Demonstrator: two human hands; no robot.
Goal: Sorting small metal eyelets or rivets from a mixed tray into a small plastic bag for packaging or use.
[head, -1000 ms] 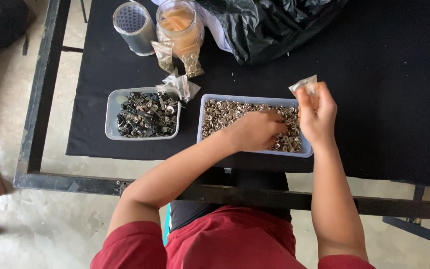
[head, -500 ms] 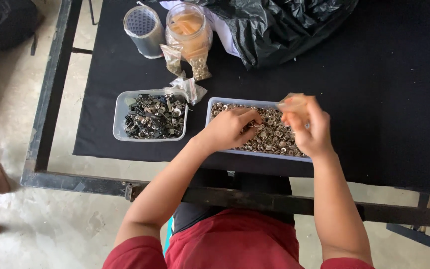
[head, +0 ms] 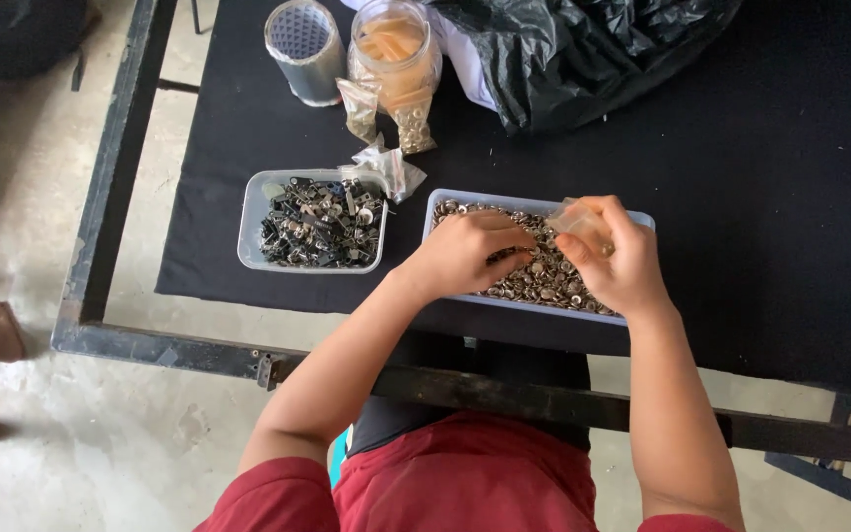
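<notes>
The light is soft and even daylight, without hard shadows — only a weak shade lies under the arms on the black counter (head: 760, 197). The concrete floor (head: 32, 197) at the left looks pale and a little washed out. A black plastic bag (head: 583, 49) shows small bright glare spots. The picture is quite sharp in the middle — the right hand (head: 618, 261) is slightly blurred.

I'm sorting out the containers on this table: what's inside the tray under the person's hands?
The tray holds small silvery metal rings or snaps. The left hand and right hand cover much of them, so the middle cannot be seen.
</notes>
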